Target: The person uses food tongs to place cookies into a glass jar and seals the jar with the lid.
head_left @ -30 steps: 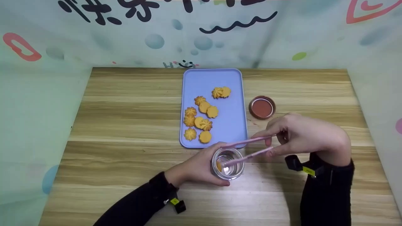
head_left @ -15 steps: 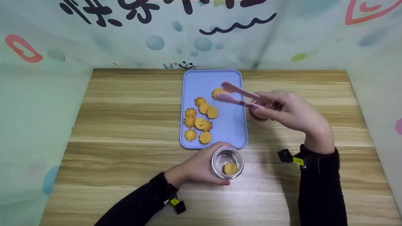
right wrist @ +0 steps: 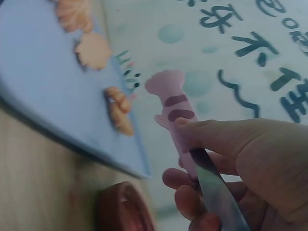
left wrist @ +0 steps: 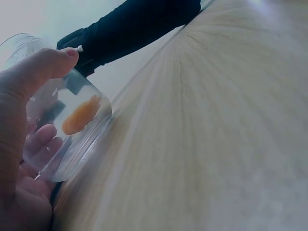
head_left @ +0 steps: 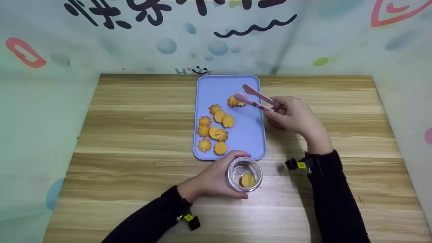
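My left hand (head_left: 221,177) grips a clear glass jar (head_left: 233,184) from its left side, the thumb and fingers curled round it. One cookie (head_left: 248,181) lies at the bottom of the jar; the left wrist view shows the same cookie (left wrist: 81,115) through the glass. In my right hand (head_left: 293,114) are pink tongs (head_left: 254,103) with paw-shaped tips, their arms spread apart. The tips hang over a pair of overlapping cookies (head_left: 232,100) near the back of the blue tray (head_left: 248,138). Nothing sits between the tips.
Several more flower-shaped cookies (head_left: 220,147) lie along the tray's left side. A reddish-brown jar lid (right wrist: 122,211) stands on the wooden table (head_left: 141,135) right of the tray, mostly hidden under the right hand in the head view. A printed backdrop (head_left: 135,50) rises behind the table.
The right hand has lifted the tongs out of the jar and carried them up to the back of the tray. A cookie now lies loose in the jar. The left hand stays put.
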Demonstrator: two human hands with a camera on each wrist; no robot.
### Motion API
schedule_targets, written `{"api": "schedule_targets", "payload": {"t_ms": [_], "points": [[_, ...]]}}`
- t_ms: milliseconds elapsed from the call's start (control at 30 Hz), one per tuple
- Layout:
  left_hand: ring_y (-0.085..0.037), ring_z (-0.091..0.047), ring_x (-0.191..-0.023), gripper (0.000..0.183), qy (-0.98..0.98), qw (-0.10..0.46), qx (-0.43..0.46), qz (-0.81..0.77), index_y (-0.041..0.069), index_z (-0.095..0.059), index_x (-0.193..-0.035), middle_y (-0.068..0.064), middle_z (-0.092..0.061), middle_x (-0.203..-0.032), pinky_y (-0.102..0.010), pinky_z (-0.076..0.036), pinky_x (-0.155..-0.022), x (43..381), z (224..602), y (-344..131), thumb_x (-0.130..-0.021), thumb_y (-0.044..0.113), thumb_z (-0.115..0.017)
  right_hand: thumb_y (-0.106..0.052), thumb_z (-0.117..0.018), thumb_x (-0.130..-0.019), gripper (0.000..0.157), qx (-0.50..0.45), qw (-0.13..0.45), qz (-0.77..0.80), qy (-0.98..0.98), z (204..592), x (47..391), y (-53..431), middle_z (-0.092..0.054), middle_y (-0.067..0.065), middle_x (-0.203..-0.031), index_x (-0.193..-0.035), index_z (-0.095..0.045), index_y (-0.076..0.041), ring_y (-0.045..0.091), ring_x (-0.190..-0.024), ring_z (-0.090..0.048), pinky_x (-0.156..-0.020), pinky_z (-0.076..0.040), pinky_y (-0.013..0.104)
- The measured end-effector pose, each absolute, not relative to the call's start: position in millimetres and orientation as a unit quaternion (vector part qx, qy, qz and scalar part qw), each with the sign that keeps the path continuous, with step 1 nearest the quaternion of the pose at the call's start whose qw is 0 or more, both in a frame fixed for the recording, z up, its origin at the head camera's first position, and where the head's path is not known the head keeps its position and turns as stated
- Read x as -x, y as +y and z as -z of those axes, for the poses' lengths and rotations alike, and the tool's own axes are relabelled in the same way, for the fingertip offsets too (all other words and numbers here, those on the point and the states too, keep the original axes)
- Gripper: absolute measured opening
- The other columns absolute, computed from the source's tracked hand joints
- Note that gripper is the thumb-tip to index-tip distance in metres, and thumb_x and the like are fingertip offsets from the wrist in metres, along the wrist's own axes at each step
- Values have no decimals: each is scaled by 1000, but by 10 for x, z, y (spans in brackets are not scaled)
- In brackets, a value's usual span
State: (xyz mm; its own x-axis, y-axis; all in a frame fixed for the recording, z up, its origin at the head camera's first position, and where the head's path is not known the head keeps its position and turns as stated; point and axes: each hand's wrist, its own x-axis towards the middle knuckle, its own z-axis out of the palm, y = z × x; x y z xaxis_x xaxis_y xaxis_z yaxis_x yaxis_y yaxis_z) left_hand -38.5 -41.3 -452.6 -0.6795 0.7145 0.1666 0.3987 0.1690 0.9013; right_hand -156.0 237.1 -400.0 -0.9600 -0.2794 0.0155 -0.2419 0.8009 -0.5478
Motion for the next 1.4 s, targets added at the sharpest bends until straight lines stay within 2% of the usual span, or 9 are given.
{"api": "schedule_targets", "payload": {"t_ms": [133, 233, 400, 567, 767, 1033, 1400], "points": [[-4, -52, -119, 96, 747, 148, -379, -526, 28, -38, -135, 16, -54, -126, -28, -42, -106, 429, 4706, -394, -56, 47, -89, -45, -65, -86, 44, 128, 21, 267, 955, 4072, 1586, 2361, -59, 1, -76, -124, -62, -21, 18, -67, -48, -59, -37, 30], [-2, -51, -119, 96, 747, 147, -384, -523, 32, -36, -135, 18, -53, -126, -27, -42, -106, 454, 4810, -388, -56, 52, -87, -46, -66, -85, 47, 118, 25, 264, 957, 4083, 1582, 2374, -61, 1, -79, -124, -61, -20, 19, -71, -50, -62, -38, 31], [-2, -50, -120, 96, 748, 154, -378, -523, 32, -37, -135, 19, -53, -126, -27, -41, -107, 453, 4818, -391, -55, 52, -87, -49, -65, -85, 48, 107, 36, 256, 960, 4101, 1582, 2394, -61, 0, -78, -122, -62, -20, 20, -69, -51, -61, -39, 31], [-2, -50, -120, 96, 750, 154, -377, -521, 33, -37, -135, 19, -53, -126, -28, -42, -106, 452, 4814, -391, -55, 52, -87, -49, -64, -86, 45, 115, 49, 246, 961, 4150, 1606, 2398, -57, 2, -73, -118, -64, -18, 20, -63, -47, -54, -35, 31], [-3, -50, -120, 95, 745, 164, -374, -528, 33, -36, -135, 19, -53, -126, -28, -41, -107, 449, 4807, -392, -56, 53, -86, -48, -63, -86, 39, 125, 82, 241, 959, 4178, 1615, 2392, -57, 3, -74, -112, -65, -18, 20, -65, -49, -55, -36, 31], [-3, -51, -119, 93, 745, 152, -382, -525, 34, -37, -134, 19, -54, -125, -27, -41, -107, 458, 4816, -379, -57, 53, -85, -45, -66, -86, 32, 142, 68, 231, 960, 4172, 1609, 2394, -56, 1, -69, -105, -67, -19, 19, -63, -48, -55, -35, 31], [-3, -51, -120, 95, 745, 155, -380, -526, 33, -37, -134, 19, -53, -126, -27, -40, -108, 455, 4822, -384, -56, 52, -87, -44, -65, -87, 25, 149, 77, 229, 959, 4158, 1607, 2415, -51, 0, -65, -94, -66, -21, 19, -61, -46, -54, -34, 31]]}}
